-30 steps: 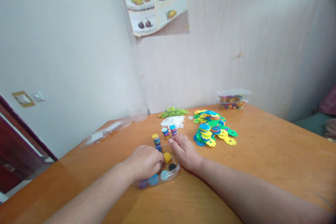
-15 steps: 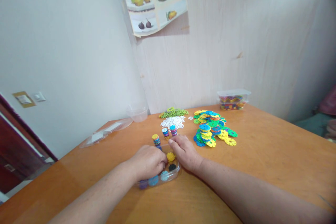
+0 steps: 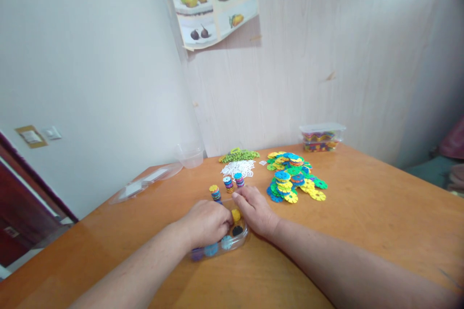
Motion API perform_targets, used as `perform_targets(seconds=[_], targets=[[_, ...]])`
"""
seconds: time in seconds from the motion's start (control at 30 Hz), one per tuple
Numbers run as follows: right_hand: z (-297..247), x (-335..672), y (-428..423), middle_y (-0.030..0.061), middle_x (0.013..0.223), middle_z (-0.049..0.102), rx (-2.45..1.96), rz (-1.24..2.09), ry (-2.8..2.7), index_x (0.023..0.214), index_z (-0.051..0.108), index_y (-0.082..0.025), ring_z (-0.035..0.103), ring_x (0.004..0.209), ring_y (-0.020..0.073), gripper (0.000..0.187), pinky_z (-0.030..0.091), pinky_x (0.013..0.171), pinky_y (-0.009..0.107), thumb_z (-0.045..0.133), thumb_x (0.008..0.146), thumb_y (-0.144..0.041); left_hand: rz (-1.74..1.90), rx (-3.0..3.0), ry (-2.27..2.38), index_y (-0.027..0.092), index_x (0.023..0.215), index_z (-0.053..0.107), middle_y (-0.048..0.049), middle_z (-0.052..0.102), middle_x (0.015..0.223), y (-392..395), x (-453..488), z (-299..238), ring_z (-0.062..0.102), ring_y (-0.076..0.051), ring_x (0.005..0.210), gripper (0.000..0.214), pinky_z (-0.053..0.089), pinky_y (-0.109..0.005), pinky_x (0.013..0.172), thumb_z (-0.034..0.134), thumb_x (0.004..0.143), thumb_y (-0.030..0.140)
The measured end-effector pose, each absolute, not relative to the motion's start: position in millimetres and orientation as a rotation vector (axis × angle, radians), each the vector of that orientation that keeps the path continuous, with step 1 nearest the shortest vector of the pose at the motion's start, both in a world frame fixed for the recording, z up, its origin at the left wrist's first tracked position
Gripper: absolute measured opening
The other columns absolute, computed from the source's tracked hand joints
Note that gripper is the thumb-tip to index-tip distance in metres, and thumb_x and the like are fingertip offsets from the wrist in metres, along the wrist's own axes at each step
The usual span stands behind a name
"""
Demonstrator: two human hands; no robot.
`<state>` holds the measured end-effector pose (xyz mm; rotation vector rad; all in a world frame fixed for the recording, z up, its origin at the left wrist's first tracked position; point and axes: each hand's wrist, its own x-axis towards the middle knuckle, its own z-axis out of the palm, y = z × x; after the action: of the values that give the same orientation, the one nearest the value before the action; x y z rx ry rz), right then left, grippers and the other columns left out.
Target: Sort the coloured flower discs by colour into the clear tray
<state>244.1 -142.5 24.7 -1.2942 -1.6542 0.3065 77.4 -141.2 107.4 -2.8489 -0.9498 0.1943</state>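
Tabletop (image 3: 362,231): 2 hands (image 3: 210,222), 3 small disc stacks (image 3: 228,184).

No readable text anywhere in view; pale rectangles (image 3: 135,188) on the clear lids (image 3: 173,172) at left look blank or too washed out to read; white pieces (image 3: 238,168) in the pile too small to make out; same for the small plate (image 3: 12,231) on the dark red door (image 3: 21,193); clear tub (image 3: 241,240) and its discs (image 3: 226,242): nothing legible.
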Motion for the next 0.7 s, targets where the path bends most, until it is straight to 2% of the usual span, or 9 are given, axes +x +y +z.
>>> perform_targets(seconds=[0.27,0.4,0.53,0.6,0.7], targets=[[26,244,-144,0.004,0.084,0.064,-1.29,0.311,-1.662,0.085,0.064,-0.02,0.052,0.086,0.0188,0.03,0.038,0.078,0.031,0.043,0.095,-0.039,0.159,-2.876,-0.98,0.029,0.079,0.073,-0.001,0.073,0.076,-141,74,108,0.065,-0.019,0.068,0.025,0.035,-0.026,0.054,0.049,0.078,0.023],[25,244,-144,0.0039,0.083,0.063,-1.293,0.316,-1.652,0.084,0.064,-0.02,0.052,0.084,0.0186,0.03,0.038,0.077,0.031,0.043,0.095,-0.04,-0.047,-2.96,-1.168,0.025,0.077,0.071,0.0004,0.069,0.07,-132,63,113,0.059,-0.014,0.061,0.022,0.033,-0.023,0.052,0.05,0.079,0.027],[25,244,-144,0.004,0.083,0.064,-1.291,0.324,-1.649,0.084,0.064,-0.02,0.053,0.084,0.0187,0.031,0.038,0.077,0.031,0.043,0.095,-0.04,-0.614,-3.029,-1.5,0.018,0.08,0.068,0.0009,0.064,0.067,-111,43,115,0.055,-0.012,0.062,0.033,0.037,-0.02,0.055,0.046,0.086,0.042],[26,244,-145,0.0038,0.084,0.064,-1.286,0.328,-1.653,0.085,0.064,-0.02,0.053,0.085,0.0187,0.031,0.038,0.077,0.031,0.043,0.095,-0.04,-1.035,-2.947,-1.661,0.015,0.082,0.066,0.0009,0.063,0.067,-98,31,113,0.053,-0.012,0.06,0.036,0.039,-0.021,0.057,0.049,0.084,0.047],[27,244,-147,0.0039,0.085,0.064,-1.284,0.329,-1.651,0.087,0.065,-0.02,0.054,0.086,0.0188,0.031,0.038,0.078,0.03,0.042,0.095,-0.04,-1.698,-2.54,-1.891,0.015,0.078,0.066,0.0034,0.053,0.054,-79,17,101,0.049,-0.011,0.056,0.035,0.037,-0.02,0.056,0.057,0.077,0.05]])
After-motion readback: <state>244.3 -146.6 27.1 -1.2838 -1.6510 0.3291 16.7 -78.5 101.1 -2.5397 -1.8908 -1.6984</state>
